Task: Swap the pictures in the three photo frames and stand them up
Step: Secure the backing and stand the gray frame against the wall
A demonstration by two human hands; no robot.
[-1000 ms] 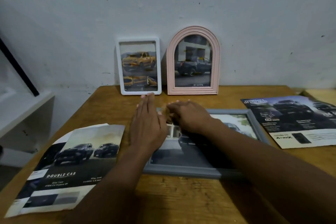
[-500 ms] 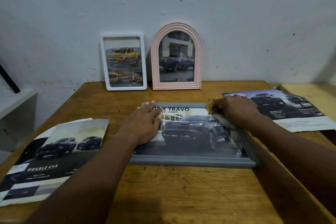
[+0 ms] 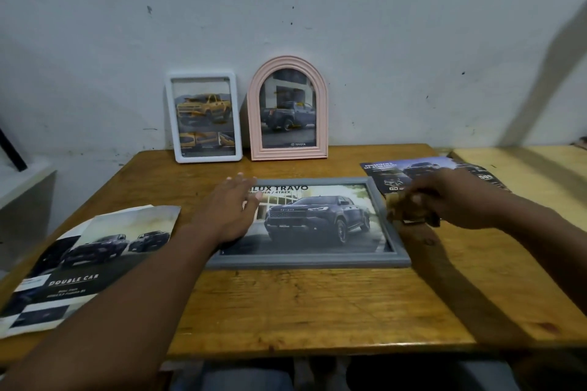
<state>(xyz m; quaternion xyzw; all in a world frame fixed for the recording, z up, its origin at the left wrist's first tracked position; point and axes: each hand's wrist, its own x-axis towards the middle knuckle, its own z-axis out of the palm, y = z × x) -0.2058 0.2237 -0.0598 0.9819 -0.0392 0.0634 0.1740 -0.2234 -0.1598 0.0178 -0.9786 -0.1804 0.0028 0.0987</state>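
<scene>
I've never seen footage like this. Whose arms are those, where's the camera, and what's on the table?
No machine here: a person wears a camera on the head, looking down at both hands. On the wooden table a gray frame lies flat, a truck picture inside. The left hand rests on it, fingers straight. The right hand grips a small brownish thing, too blurred to name. At the back, a white frame and a pink frame stand by the wall. A left leaflet and a right leaflet, both showing cars, lie flat.
</scene>
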